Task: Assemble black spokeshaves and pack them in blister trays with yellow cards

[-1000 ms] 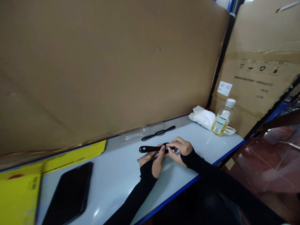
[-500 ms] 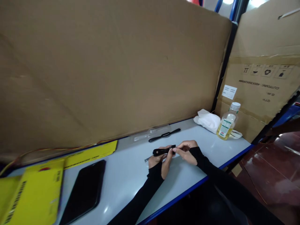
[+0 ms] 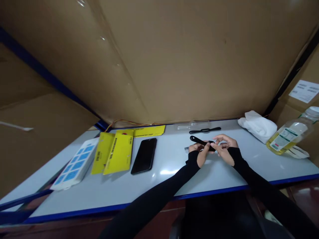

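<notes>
Fingers (image 3: pixel 208 146) around black strap (image 3: pixel 199 140) (apparently)

A white table (image 3: pixel 139 186) with a blue edge fills the lower view. A black phone (image 3: pixel 144 155) lies near its centre. At nine o'clock of the phone, touching it, sit yellow packets (image 3: pixel 116 152); further out at nine, a white box with blue squares (image 3: pixel 74 164). At three o'clock, well apart, lie a white cloth (image 3: pixel 258 125) and a bottle of yellow liquid (image 3: pixel 286 137). Brown cardboard (image 3: pixel 174 59) stands at twelve.
</notes>
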A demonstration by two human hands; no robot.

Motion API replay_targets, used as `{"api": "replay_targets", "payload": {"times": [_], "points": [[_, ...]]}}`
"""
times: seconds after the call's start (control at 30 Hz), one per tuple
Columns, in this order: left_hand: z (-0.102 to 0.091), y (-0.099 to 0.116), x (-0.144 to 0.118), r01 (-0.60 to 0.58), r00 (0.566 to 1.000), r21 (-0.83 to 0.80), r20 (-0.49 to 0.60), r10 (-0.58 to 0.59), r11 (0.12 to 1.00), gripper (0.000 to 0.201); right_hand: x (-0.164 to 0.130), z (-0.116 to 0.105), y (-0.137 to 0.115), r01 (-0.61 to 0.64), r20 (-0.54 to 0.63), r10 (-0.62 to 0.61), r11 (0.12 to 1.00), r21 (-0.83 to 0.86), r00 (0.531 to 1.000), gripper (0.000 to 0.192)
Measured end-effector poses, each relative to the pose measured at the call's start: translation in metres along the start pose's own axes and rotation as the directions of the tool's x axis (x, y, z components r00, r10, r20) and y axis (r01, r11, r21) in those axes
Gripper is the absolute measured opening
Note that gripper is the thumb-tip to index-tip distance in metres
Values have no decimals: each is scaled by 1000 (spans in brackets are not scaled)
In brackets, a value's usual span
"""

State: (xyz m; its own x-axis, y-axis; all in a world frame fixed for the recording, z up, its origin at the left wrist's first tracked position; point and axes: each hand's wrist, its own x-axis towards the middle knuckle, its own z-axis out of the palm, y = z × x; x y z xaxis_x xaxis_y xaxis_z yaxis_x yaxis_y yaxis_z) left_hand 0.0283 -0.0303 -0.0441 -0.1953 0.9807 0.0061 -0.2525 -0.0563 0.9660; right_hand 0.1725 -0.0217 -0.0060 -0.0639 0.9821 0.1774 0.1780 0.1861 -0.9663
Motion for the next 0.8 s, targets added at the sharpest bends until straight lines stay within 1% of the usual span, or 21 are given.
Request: {"api": "replay_targets", "payload": {"times": [0.1,0.2,0.27,0.37,0.43,0.5,0.57,0.67,0.73,0.8], "points": [[-4,4,8,113,991,-84,-58,-118,990,36,19,3,-3,87,142,-64,983,-161,988,33],[-7,13,13,203,969,-128,-116,-218,971,31,41,0,-7,189,284,-114,949,-252,952,28],[-8,19,15,212,960,-143,-153,-233,967,30,52,-4,-8,258,376,-152,933,-250,914,25],[-8,24,17,192,954,-148,-203,-220,970,31,59,-8,-5,326,455,-198,919,-223,868,21],[-9,25,17,204,949,-129,-219,-228,971,32,59,-10,-2,371,480,-239,907,-200,844,21],[-9,26,17,212,943,-105,-239,-232,972,30,57,-12,3,400,481,-273,898,-183,833,23],[-8,26,17,218,936,-89,-262,-234,972,28,55,-12,6,400,465,-282,899,-177,839,21],[-8,26,18,227,926,-72,-294,-238,971,28,52,-11,8,390,407,-298,906,-166,864,21],[-9,25,18,196,933,-63,-294,-206,979,31,49,-9,8,415,361,-339,896,-158,869,29],[-10,23,19,141,945,-67,-288,-154,988,35,43,-6,8,458,346,-383,873,-169,857,32]]}}
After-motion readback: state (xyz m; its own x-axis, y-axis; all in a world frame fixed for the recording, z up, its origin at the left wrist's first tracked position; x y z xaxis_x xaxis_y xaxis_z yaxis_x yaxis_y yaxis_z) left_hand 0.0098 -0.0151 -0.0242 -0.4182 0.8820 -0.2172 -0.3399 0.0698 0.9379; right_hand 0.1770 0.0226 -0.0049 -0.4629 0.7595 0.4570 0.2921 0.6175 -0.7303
